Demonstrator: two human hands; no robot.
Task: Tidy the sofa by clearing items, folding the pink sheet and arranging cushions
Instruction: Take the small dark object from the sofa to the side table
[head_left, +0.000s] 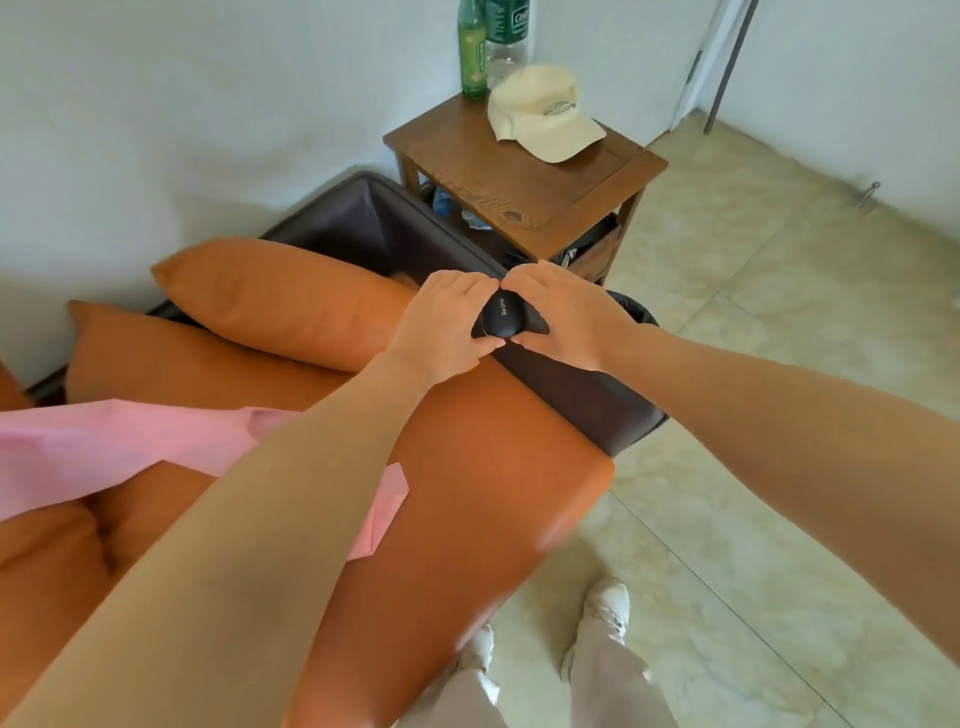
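Note:
A small black earbud case (503, 316) with white lettering sits between both my hands over the sofa's dark armrest. My left hand (445, 325) grips its left side and my right hand (563, 317) grips its right side. The orange sofa (478, 467) fills the lower left. Two orange cushions lie on it: one cushion (280, 296) leans at the back and a second cushion (182, 358) lies in front of it. The pink sheet (104, 447) lies crumpled across the seat, partly hidden under my left forearm.
A wooden side table (545, 187) stands beside the sofa's dark armrest (571, 395). On it lie a cream cap (545, 111), a green bottle (472, 52) and a clear bottle (506, 36). A tiled floor (753, 364) spreads to the right; my white shoes (605, 605) stand by the sofa.

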